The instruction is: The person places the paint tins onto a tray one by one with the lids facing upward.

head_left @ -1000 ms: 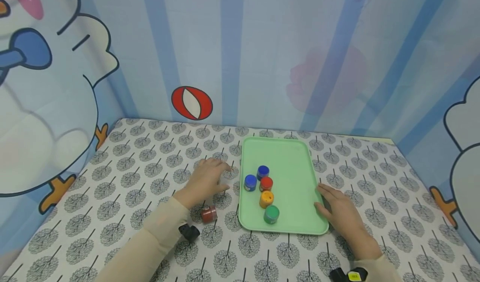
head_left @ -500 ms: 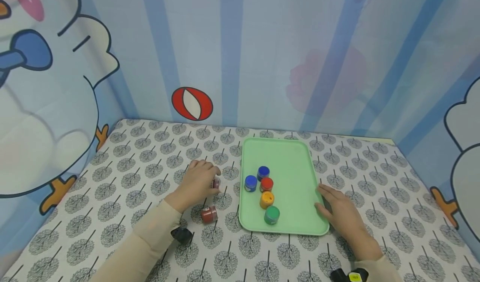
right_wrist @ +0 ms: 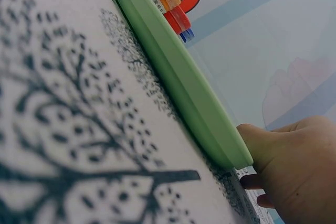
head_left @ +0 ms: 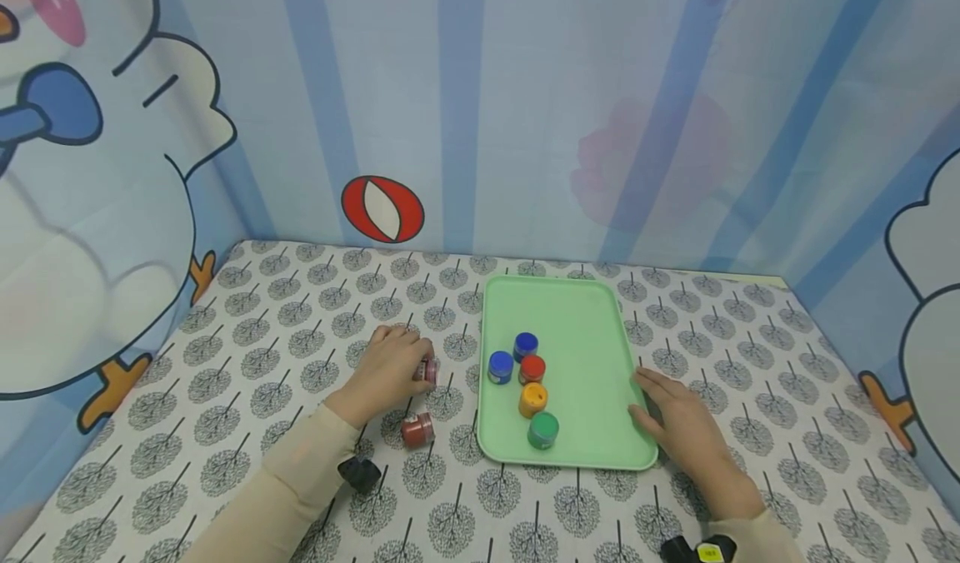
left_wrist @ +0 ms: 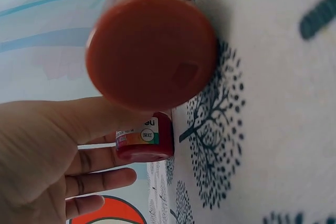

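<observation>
My left hand (head_left: 386,371) holds a small dark red paint jar (head_left: 426,371) on the table left of the tray, thumb on the near side and fingers on the far side. In the left wrist view the labelled jar (left_wrist: 147,139) shows partly behind the thumb. Nearer to me a brownish-red paint jar (head_left: 417,430) lies on its side; its base (left_wrist: 152,51) looms large in the left wrist view. At the green tray's (head_left: 592,330) right edge rests my right hand (head_left: 686,430), fingers and thumb extended against the rim (right_wrist: 231,145).
On the tray's left half stand several paint jars: two with blue lids (head_left: 526,346) (head_left: 500,366), a red one (head_left: 532,369), an orange one (head_left: 533,399) and a green one (head_left: 543,430). A patterned cloth (head_left: 300,380) covers the table. Printed curtains (head_left: 510,113) rise behind it.
My left hand has moved leftward from beside the tray and closed around the dark red jar, which now shows between its fingers. The right hand and the tray have stayed put.
</observation>
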Demonstrator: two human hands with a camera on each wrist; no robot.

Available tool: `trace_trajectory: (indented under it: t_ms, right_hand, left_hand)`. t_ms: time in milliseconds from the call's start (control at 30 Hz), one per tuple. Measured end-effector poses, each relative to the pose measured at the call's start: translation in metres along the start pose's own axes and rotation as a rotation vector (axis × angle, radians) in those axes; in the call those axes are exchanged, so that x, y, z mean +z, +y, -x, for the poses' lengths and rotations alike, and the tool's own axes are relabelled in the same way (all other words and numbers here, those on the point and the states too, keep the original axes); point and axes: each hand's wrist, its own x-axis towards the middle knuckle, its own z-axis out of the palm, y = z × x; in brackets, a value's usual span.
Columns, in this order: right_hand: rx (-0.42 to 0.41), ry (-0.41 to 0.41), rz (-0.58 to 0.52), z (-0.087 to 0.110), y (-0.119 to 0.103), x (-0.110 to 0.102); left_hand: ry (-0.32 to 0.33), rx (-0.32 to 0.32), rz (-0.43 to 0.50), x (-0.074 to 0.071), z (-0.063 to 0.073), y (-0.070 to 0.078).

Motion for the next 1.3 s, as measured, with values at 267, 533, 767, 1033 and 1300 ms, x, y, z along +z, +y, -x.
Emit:
trace_trajectory:
  t_ms: [267,533,767,1033,1300]
  right_hand:
    - [-0.004,0.011,-0.005,-0.001,-0.001,-0.001]
    - [-0.005,0.014,0.003,-0.001,-0.001,-0.001]
    - [-0.011,0.015,0.004,-0.001,-0.001,-0.001]
    - [-0.016,0.023,0.001,-0.001,-0.002,-0.002]
    - [-0.024,0.021,-0.003,-0.001,0.000,0.000]
  left_hand:
    - [0.025,0.010,-0.020,0.004,0.000,-0.001]
    - [0.048,0.014,-0.023,0.005,-0.001,0.004]
    - [0.052,0.028,0.007,0.001,0.000,0.010]
    - [0.110,0.059,0.048,0.005,0.003,0.015]
    - [0.128,0.062,0.186,0.005,0.004,0.026]
